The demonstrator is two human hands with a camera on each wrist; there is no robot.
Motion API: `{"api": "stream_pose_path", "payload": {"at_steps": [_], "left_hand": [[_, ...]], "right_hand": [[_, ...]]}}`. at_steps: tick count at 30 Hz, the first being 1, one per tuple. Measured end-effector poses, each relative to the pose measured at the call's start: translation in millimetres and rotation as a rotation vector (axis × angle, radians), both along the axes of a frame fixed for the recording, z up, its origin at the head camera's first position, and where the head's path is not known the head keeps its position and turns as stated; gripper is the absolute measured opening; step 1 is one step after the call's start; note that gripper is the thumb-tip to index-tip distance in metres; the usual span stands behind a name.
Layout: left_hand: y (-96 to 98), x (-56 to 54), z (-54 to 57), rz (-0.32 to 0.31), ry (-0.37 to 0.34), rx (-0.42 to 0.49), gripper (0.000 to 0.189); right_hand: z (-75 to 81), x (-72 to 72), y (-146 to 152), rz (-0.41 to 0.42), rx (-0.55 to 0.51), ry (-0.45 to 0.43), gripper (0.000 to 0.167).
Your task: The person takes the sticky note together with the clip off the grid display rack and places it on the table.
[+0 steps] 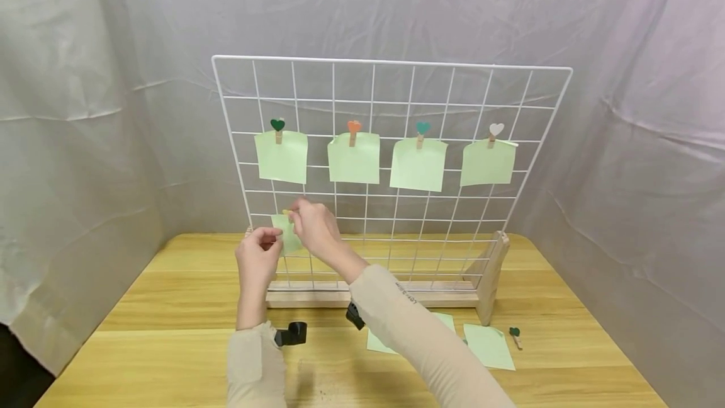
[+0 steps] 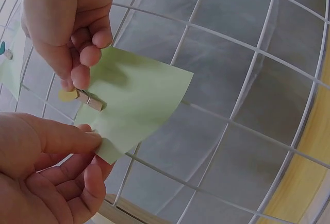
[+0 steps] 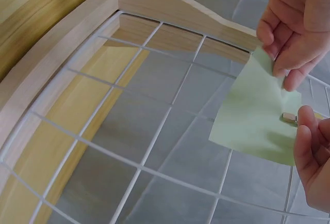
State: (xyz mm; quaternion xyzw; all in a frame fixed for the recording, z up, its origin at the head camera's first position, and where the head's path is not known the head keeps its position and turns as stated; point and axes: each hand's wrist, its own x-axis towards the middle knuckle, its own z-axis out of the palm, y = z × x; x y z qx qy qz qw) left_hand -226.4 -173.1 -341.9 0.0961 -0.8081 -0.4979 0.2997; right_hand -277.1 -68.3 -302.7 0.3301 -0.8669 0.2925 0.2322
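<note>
A pale green paper note [image 1: 286, 238] lies against the lower left of the white wire grid [image 1: 376, 218]. My left hand [image 1: 258, 260] pinches one corner of it between thumb and fingers, plain in the left wrist view. With the fingertips of my right hand [image 1: 318, 232] I pinch a small wooden clothespin [image 2: 92, 101] that has a yellow heart [image 2: 66, 96]. The clothespin's tip lies over the note near its edge. In the right wrist view the same note [image 3: 252, 113] hangs in front of the wires, its top edge partly hidden by my fingers.
Higher on the grid hang several green notes [image 1: 419, 165] under heart clothespins, among them an orange heart [image 1: 354, 126]. A wooden stand [image 1: 491, 279] holds the grid. On the table [image 1: 175, 307] lie loose notes [image 1: 489, 346] and a dark green heart clothespin [image 1: 515, 336].
</note>
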Motion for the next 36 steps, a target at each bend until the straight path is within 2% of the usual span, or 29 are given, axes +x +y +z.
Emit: {"api": "stream_pose_path", "payload": {"at_steps": [3, 7, 15, 21, 31, 36], "left_hand": [[-0.2, 0.6, 0.5, 0.003, -0.003, 0.012, 0.013], [-0.6, 1.8, 0.1, 0.006, -0.011, 0.022, 0.013], [-1.6, 4.1, -1.6, -0.019, -0.017, 0.088, 0.013], [-0.4, 7.5, -1.2, -0.038, -0.021, 0.149, 0.013], [0.0, 12.4, -5.2, -0.065, 0.000, 0.146, 0.012], [0.5, 14.3, -9.4, -0.100, -0.037, 0.176, 0.013]], "right_hand": [[-0.3, 0.2, 0.7, 0.006, 0.018, 0.061, 0.011], [-1.2, -0.7, 1.8, 0.041, -0.028, 0.088, 0.010], [-5.6, -4.3, 5.9, 0.163, -0.210, -0.044, 0.012], [-5.1, -4.1, 11.1, 0.216, -0.219, -0.086, 0.016], [-9.8, -2.4, 21.6, 0.277, -0.284, -0.162, 0.016], [-13.2, -1.2, 26.7, 0.311, -0.354, -0.172, 0.014]]}}
